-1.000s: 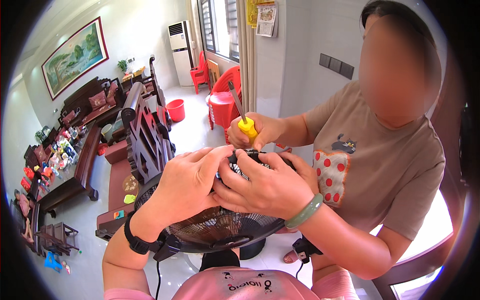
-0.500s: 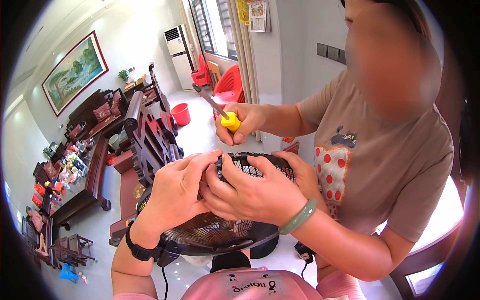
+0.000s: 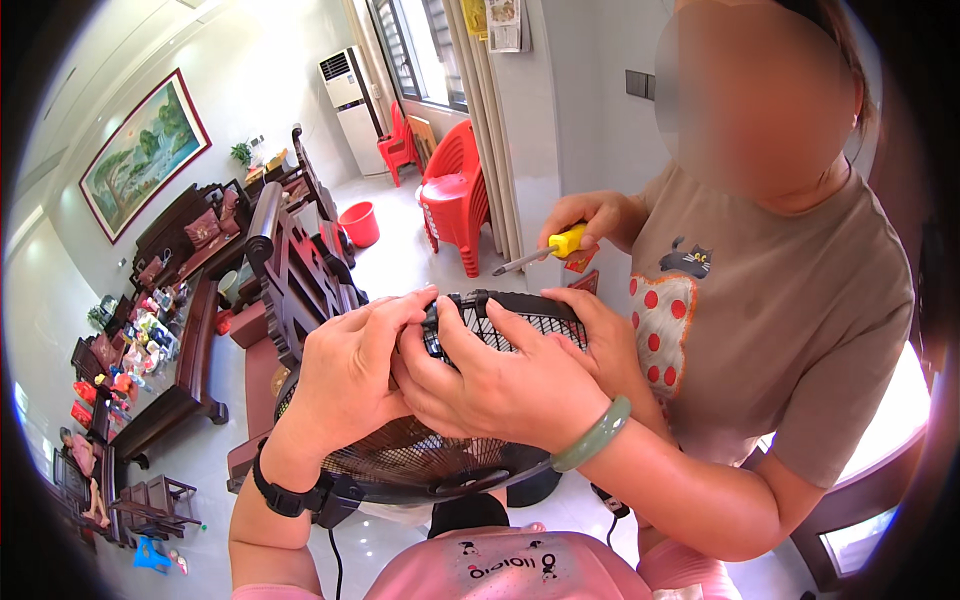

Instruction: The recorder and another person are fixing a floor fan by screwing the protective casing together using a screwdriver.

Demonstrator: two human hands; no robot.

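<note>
A black round electric fan (image 3: 420, 460) with a wire guard is held up before me. My left hand (image 3: 355, 360) has its fingers bent over the top rim of the guard. Close beside it, my right hand (image 3: 505, 380) grips the same rim, its fingers curled over the edge and a green bangle (image 3: 594, 434) on its wrist. The thumbs and whatever lies under my palms are hidden. Across from me, a co-worker's hand (image 3: 590, 222) holds a screwdriver (image 3: 566, 240) with a yellow handle, tip toward the guard but apart from it. The co-worker's other hand (image 3: 605, 335) rests on the rim's right side.
Dark carved wooden seating (image 3: 285, 260) stands to the left, with a long wooden table (image 3: 185, 370) covered in clutter beyond it. Stacked red plastic chairs (image 3: 458, 195) and a red bucket (image 3: 359, 224) are farther back. A black cord (image 3: 336, 560) hangs below my left wrist.
The co-worker's screwdriver has moved right and turned from tip-up to tip pointing left and slightly down. My two hands keep their hold on the guard's rim, shifting only slightly.
</note>
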